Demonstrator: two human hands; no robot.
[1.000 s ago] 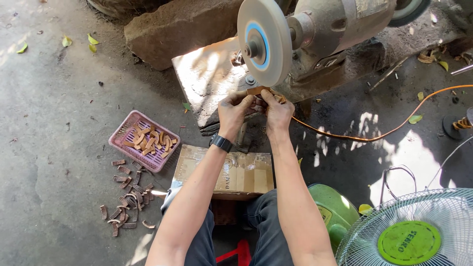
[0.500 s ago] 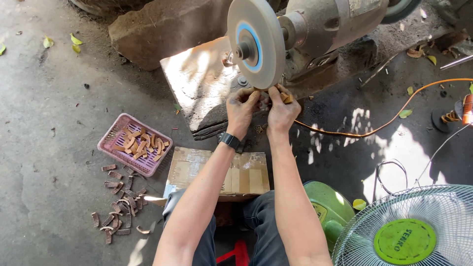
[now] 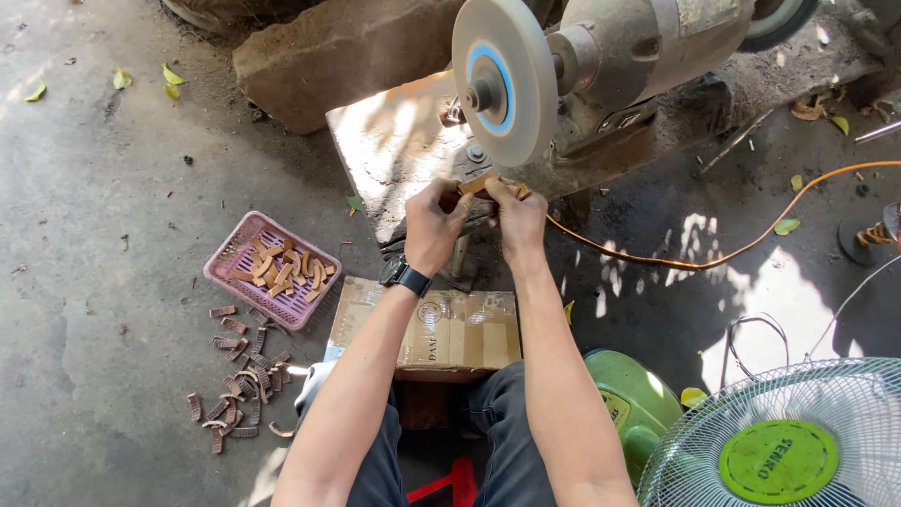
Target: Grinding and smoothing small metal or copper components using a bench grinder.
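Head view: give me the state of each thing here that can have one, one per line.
Left hand: gripping the small wooden piece.
Right hand: gripping the same piece.
Wooden piece: held under the wheel's lower edge; contact unclear.
Grinding wheel: upright on its motor; spin cannot be told.
Pink basket: partly filled with wooden pieces.
Cardboard box: flaps closed.
Fan: spin cannot be told.

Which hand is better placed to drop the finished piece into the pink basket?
Left, probably. The left hand sits on the same side as the pink basket; the right hand would have to cross over. Both pinch the small wooden piece beneath the grinding wheel.
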